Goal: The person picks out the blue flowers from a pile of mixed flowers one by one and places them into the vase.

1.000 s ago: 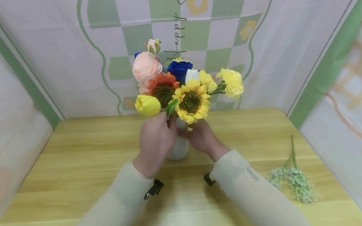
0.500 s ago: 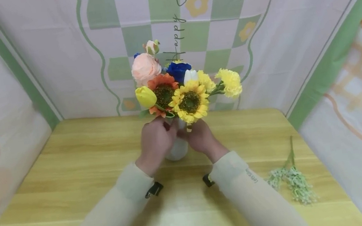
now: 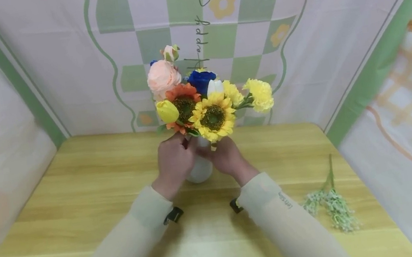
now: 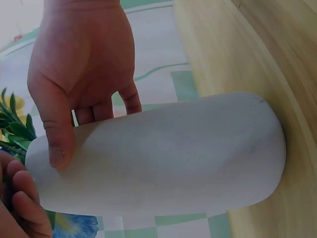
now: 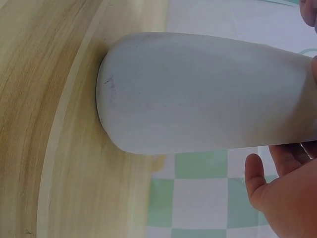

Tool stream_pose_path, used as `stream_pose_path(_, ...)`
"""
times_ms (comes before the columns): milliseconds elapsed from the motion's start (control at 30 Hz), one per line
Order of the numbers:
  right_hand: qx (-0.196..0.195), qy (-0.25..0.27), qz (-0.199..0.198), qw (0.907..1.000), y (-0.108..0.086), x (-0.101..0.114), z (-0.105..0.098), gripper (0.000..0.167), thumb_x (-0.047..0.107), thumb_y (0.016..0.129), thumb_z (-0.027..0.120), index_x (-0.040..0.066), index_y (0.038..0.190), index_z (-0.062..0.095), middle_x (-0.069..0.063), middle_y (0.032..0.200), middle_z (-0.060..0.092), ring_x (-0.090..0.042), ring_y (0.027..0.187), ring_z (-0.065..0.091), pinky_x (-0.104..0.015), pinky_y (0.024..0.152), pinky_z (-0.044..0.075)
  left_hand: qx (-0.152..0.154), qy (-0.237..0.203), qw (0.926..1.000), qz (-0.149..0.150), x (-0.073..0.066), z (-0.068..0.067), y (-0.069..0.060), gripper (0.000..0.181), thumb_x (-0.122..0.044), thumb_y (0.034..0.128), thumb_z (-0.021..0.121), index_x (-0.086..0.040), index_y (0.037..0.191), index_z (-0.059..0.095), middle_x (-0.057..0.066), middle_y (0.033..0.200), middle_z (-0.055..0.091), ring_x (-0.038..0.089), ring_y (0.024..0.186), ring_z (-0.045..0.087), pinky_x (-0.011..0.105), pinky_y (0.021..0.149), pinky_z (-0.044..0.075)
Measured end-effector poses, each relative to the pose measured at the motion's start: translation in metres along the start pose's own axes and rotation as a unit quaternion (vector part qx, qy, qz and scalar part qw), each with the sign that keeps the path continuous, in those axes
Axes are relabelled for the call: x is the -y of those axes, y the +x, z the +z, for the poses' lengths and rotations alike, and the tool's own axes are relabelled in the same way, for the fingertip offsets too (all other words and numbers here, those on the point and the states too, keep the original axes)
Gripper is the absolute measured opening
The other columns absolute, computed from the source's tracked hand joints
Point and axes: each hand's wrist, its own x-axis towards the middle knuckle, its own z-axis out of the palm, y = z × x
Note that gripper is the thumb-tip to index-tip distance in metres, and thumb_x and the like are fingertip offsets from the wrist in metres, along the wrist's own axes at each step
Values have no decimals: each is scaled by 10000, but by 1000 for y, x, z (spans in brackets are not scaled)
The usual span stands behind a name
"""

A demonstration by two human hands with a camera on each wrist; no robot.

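Observation:
A white vase stands upright, filled with artificial flowers. My right hand holds its neck; in the left wrist view the right thumb lies across the vase front. My left hand has curled fingers at the vase mouth, pinching the stem below a yellow tulip; the stem itself is mostly hidden. That tulip overlaps an orange sunflower. Beside it are a yellow sunflower, a blue rose, a white tulip, a pink peony and yellow carnations.
On the wooden table, a green sprig with tiny white blossoms lies at the right. A checked cloth backdrop hangs close behind the flowers, with more printed cloth at both sides.
The yellow tulip has tipped up and slightly right, from leaning sideways to more upright. A green leaf in front of the sunflowers has dropped lower. My right hand keeps its hold on the vase.

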Motion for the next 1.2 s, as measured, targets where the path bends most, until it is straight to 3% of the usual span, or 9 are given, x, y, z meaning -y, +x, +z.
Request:
stream_pose_path(200,-80,11,-120,9999,0,-1,2,729,387,878,762,213,1502,427,-84,1512,441,-323,1247,531,-453,989,471,-521,-531,9972,5,-2,1,-2,354,-182,900,666,-106,591,510,-9,503,498,141,426,432,326,399,361)
stream_pose_path(433,-222,-76,-161,9996,-3,4,3,719,413,879,755,202,1490,440,-106,1468,487,-316,1248,526,-464,1000,459,-573,-747,9956,-22,3,4,-1,394,-132,894,678,-127,558,472,-25,487,472,111,412,400,311,366,336)
stream_pose_path(567,-421,-219,-527,9975,-3,7,6,761,366,856,790,243,1504,409,-24,1462,492,-226,1314,467,-432,1056,406,-452,-762,9961,-59,9,3,-5,296,-136,889,640,-100,634,495,-5,520,485,145,433,428,319,384,363)
stream_pose_path(667,-609,-202,-808,9947,-4,10,10,804,340,826,822,294,1500,387,67,1455,475,-147,1317,444,-408,1073,380,-202,-894,9955,-262,13,0,-14,178,-192,912,607,-17,894,583,25,658,557,173,514,497,326,433,428)
stream_pose_path(833,-574,282,-1276,9898,-12,14,12,849,223,822,827,302,1511,337,71,1455,444,-153,1307,452,-416,1045,414,-17,-1135,9905,-777,15,-5,-43,485,-232,951,616,34,1329,468,109,1030,564,254,770,577,356,606,523)
stream_pose_path(933,-333,374,-1061,9931,-23,16,7,831,143,863,745,195,1550,280,-51,1504,404,-248,1322,453,-442,1015,451,57,-1031,9922,-692,14,-7,-58,514,-170,934,656,55,1338,432,196,1232,458,345,984,538,430,780,535)
stream_pose_path(1000,-191,106,-624,9978,-32,18,2,791,162,882,684,85,1548,264,-153,1514,385,-339,1296,481,-472,970,489,151,-874,9947,-525,14,-7,-63,554,-160,924,678,69,1345,400,240,1312,385,382,1083,496,480,871,519)
stream_pose_path(1067,-51,-21,-254,9997,-39,20,-3,793,151,871,652,61,1552,255,-189,1521,376,-390,1285,483,-491,891,536,233,-702,9966,-357,13,-6,-66,616,-176,916,693,78,1374,368,262,1356,342,386,1162,452,502,958,480)
stream_pose_path(1200,-46,-180,-710,9973,-47,23,-11,659,-15,813,647,32,1434,429,-161,1338,548,-354,1149,566,-462,828,552,257,-556,9979,-203,12,-5,-66,712,-209,880,729,66,1413,346,246,1345,367,357,1194,436,477,1007,451)
